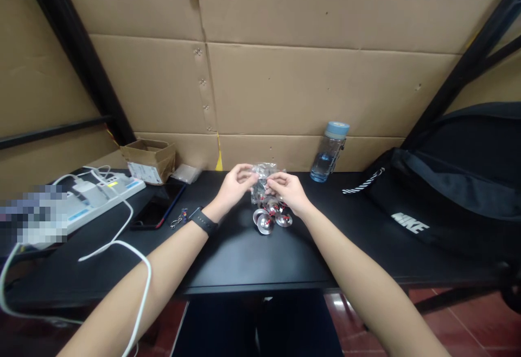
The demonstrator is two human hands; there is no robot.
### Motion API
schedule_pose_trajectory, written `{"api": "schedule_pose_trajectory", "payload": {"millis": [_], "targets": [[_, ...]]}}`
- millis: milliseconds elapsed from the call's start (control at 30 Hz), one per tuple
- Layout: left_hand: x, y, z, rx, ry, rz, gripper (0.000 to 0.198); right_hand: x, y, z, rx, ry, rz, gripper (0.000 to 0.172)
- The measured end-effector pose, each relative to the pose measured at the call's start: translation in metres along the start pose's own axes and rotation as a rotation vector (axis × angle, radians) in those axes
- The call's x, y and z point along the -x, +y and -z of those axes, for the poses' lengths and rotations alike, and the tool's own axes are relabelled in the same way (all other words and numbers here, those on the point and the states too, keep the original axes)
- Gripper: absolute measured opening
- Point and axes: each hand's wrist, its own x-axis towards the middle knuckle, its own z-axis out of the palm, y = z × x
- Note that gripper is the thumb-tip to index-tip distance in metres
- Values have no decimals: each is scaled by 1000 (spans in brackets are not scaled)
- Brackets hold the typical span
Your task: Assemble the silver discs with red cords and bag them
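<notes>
A crinkled clear plastic bag (265, 170) is pinched between my two hands above the black table. My left hand (235, 187), with a black watch on its wrist, grips the bag's left side. My right hand (292, 193) closes thumb and fingers on its right side. Several shiny, round, cup-like metal pieces with red marks (266, 223) lie just below the bag, close under my right hand. Whether some of them are still inside the bag cannot be made out.
On the left of the black table (252, 270) are a white power strip (134, 184) with cables, a phone (157, 208), a keychain (179, 219), a small cardboard box (150, 156) and a flat clear packet (186, 173). A water bottle (328, 153) and black backpack (448, 183) stand right.
</notes>
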Motion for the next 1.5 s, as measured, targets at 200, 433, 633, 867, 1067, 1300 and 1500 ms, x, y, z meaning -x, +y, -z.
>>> {"api": "schedule_pose_trajectory", "payload": {"millis": [200, 433, 633, 867, 1067, 1300, 1500], "targets": [[0, -6, -2, -22, -108, 73, 37, -2, -2, 8, 46, -7, 25, 36], [-3, -2, 5, 122, -118, 153, 41, -4, -6, 11, 4, 27, 8, 35], [-3, -1, 7, -135, -71, -54, 32, -3, -11, 17, 86, 36, 6, 36], [4, 9, 3, -295, -81, -180, 31, 2, -12, 14, 238, -108, -17, 38], [0, 10, 7, -171, -37, -142, 33, 3, -18, 15, 267, -115, -52, 39], [2, 14, 7, -180, -120, -165, 28, 8, -20, 7, 270, -179, -79, 36], [0, 19, 15, -267, -88, -97, 32, 7, -22, 11, 328, -256, -31, 34]]}}
